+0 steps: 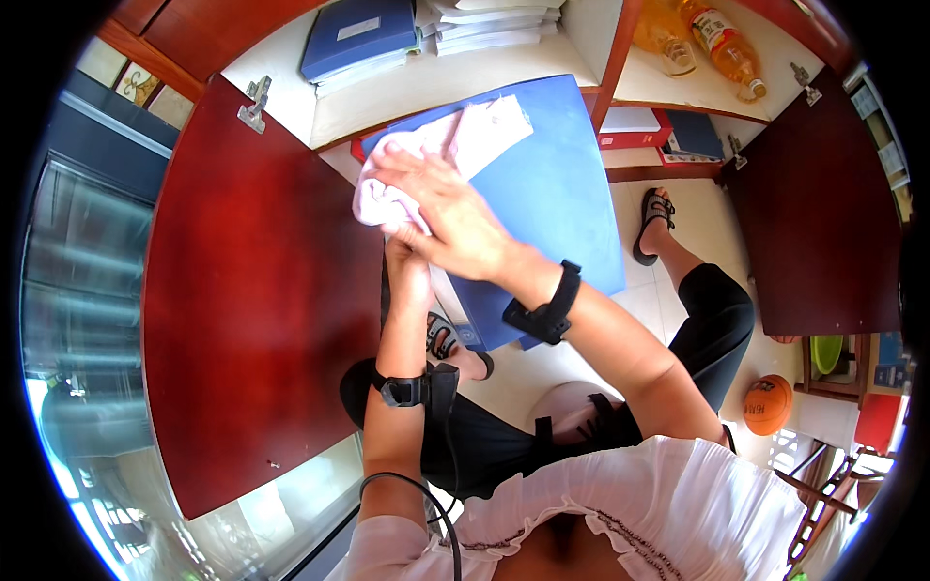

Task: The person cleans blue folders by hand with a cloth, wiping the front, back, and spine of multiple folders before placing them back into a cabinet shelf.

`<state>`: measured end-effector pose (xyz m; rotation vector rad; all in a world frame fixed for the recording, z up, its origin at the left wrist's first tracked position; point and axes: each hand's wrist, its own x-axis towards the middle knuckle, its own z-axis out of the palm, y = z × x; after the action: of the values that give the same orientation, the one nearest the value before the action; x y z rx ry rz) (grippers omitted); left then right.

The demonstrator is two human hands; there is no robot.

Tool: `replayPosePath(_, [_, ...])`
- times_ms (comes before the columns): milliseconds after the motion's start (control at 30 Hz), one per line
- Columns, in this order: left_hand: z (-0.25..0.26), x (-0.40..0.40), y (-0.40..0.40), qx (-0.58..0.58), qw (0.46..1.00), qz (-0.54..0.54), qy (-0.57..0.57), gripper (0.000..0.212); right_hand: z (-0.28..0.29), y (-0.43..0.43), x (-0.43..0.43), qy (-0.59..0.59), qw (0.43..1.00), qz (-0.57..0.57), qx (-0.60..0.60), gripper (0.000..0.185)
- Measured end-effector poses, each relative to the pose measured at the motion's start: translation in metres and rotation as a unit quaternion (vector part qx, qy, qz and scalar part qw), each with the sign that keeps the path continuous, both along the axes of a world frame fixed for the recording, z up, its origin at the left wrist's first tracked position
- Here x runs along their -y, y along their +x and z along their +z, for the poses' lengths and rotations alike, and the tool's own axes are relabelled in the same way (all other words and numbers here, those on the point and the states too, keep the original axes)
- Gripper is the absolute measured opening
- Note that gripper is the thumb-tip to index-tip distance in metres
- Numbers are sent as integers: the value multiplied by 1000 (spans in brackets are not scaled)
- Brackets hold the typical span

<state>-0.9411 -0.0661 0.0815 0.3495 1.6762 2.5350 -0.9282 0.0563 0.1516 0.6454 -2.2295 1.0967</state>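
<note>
A blue file folder is tilted in front of me, its far end near the cabinet shelf. My left hand grips its left edge, the fingers mostly hidden behind the folder and my other hand. On top of the folder lies a pale pink cloth, bunched at the left and spread flat at the right. My right hand holds this cloth against the folder's upper left part; the fingers are slightly blurred.
Cabinet doors stand swung out at left and right. The shelf holds a blue file box and paper stacks. Orange drink bottles lie in the right compartment, above a red binder. A basketball rests at right.
</note>
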Motion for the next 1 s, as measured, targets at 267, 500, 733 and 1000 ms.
replayPosePath(267, [7,7,-3,68,997,-4,39,10,-33,-8,-93,115,934,-338,6,49])
replayPosePath(500, [-26,13,-17,143,983,-36,109,20,-46,48,-34,96,987,-116,56,62])
replayPosePath(733, [-11,13,-20,106,989,38,97,24,-86,87,-48,119,985,-87,94,64])
replayPosePath(1000, [-9,-6,-21,152,983,50,92,24,-95,40,-106,-47,934,-346,75,53])
